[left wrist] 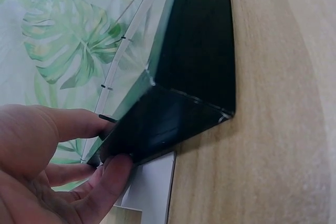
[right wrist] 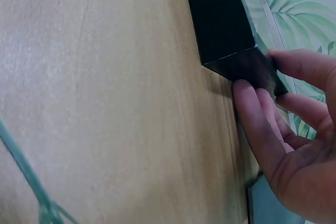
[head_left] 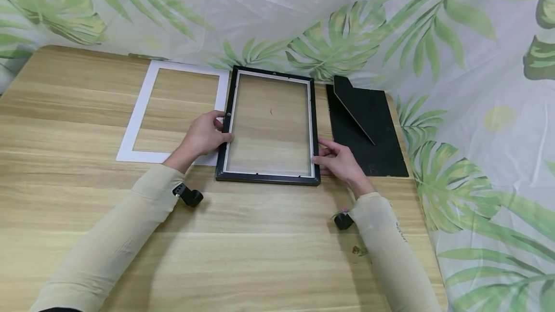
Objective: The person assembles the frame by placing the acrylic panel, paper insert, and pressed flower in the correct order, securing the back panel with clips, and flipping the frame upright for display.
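Leaf-print cloth is hanging behind and to the right of a wood-grain table. Head view: black frame is lying mid-table toward the far side, pale inner lip and small dark tabs showing. Left hand is gripping its left side, thumb over the rim, fingers closed down to rim thickness. Right hand is pinching the right side near the near corner, thumb on top, fingers against the outer side. White mat is lying left of the frame, partly behind the left hand. Black backing board is lying to the right, its stand leg sticking up at an angle. Light sleeves are covering both forearms; a small black camera is sitting at each wrist.

Left wrist view: thumb and fingers are bending round the frame's side, just beside a corner; part of the white mat is showing next to them.

Right wrist view: fingers are curling onto the frame's side by another corner, touching it; green strand is crossing the picture's edge, blurred.
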`<state>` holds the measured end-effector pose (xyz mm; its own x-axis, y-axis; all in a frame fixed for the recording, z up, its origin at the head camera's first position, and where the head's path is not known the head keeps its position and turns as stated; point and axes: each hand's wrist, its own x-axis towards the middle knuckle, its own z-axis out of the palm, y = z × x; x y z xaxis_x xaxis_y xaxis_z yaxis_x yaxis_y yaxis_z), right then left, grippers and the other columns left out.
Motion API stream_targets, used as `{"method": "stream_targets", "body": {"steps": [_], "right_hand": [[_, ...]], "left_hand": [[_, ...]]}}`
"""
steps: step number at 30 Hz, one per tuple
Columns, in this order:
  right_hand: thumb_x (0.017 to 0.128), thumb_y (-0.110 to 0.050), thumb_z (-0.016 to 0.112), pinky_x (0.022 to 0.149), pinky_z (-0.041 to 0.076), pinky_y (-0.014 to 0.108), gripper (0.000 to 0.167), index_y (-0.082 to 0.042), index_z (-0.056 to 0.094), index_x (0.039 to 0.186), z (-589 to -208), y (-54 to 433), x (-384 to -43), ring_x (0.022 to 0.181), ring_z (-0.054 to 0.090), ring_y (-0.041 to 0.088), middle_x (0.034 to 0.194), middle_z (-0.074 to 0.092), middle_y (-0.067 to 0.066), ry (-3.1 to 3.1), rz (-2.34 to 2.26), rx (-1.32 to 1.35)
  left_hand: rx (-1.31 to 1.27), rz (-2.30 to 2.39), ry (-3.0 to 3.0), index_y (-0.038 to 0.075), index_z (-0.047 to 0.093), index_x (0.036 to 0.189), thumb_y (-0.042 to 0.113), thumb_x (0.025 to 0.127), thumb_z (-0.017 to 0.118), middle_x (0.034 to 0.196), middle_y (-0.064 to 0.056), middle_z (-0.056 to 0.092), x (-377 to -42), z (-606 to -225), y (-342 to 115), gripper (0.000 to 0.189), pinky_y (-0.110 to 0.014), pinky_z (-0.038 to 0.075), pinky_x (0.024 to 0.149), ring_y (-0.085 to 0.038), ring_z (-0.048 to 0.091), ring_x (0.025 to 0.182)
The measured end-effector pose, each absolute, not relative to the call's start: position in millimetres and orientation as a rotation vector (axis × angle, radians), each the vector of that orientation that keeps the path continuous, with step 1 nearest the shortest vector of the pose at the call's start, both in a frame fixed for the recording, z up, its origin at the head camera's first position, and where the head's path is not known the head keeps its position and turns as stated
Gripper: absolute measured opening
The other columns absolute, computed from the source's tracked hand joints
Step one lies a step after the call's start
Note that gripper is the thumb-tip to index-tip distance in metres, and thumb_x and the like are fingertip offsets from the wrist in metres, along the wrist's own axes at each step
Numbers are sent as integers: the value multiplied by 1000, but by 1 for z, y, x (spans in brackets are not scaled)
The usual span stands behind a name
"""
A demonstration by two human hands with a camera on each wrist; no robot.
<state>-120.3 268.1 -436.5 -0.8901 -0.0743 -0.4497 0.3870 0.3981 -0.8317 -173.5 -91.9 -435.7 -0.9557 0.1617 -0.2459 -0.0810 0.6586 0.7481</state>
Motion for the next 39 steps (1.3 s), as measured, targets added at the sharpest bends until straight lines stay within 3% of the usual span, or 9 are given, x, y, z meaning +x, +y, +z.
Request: {"method": "stream_targets", "body": {"steps": [10,22,27,39], "right_hand": [[91,-9,75,73,61,36,67,-15,47,152,-433,262,-120,89,60,25,116,57,16,2327,-1437,248],[94,-8,71,74,61,35,65,-17,46,153,-429,259,-120,89,61,25,119,57,17,2354,-1384,235],[95,-10,72,76,60,36,66,-18,44,154,-431,259,-117,90,61,25,121,56,17,2353,-1365,236],[95,-10,71,78,60,37,66,-19,43,154,-430,258,-117,91,61,26,122,55,17,2358,-1359,240]], "left_hand": [[71,1170,2612,-2,43,148,13,90,73,114,-23,61,-171,-435,-92,67,-34,52,64,-30,62,84],[70,1219,2628,-2,44,148,11,90,73,113,-22,63,-168,-437,-93,66,-34,53,67,-26,64,77],[27,1305,2560,-2,47,146,14,91,73,114,-22,62,-162,-437,-96,63,-31,56,62,-22,65,70],[-66,1563,2404,-1,50,143,19,96,71,119,-20,56,-151,-429,-143,56,-35,60,63,-26,67,74]]}}
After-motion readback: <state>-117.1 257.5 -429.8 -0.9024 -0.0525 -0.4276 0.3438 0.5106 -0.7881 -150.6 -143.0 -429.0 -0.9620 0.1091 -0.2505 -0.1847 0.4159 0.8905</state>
